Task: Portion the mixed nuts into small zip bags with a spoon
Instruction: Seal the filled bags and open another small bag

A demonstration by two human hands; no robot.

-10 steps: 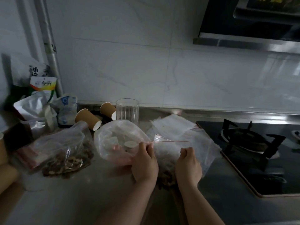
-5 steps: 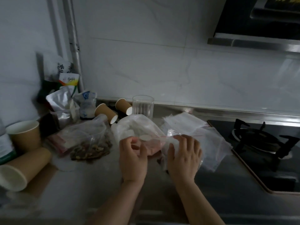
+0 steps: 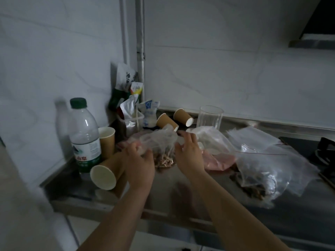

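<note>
A clear plastic bag of mixed nuts [image 3: 161, 149] lies on the steel counter [image 3: 163, 192] between my hands. My left hand [image 3: 139, 160] grips its left side with curled fingers. My right hand [image 3: 188, 153] is at the bag's right edge with fingers spread; whether it touches the plastic is unclear. A small zip bag with nuts at its bottom [image 3: 259, 174] lies to the right with its red zip line on top. Several empty zip bags [image 3: 253, 138] lie behind it. No spoon shows.
A water bottle [image 3: 84, 136] stands at the left with an upright paper cup [image 3: 107, 142] and a tipped cup [image 3: 107, 171]. More tipped cups [image 3: 183, 117], a glass [image 3: 209, 117], snack packets [image 3: 130, 113] and a crumpled bag with pink contents [image 3: 217, 156] crowd the back. The stove [image 3: 324, 151] is far right.
Both hands have left the small zip bag and moved left to the large bag of nuts. The view has swung left, bringing the water bottle into sight.
</note>
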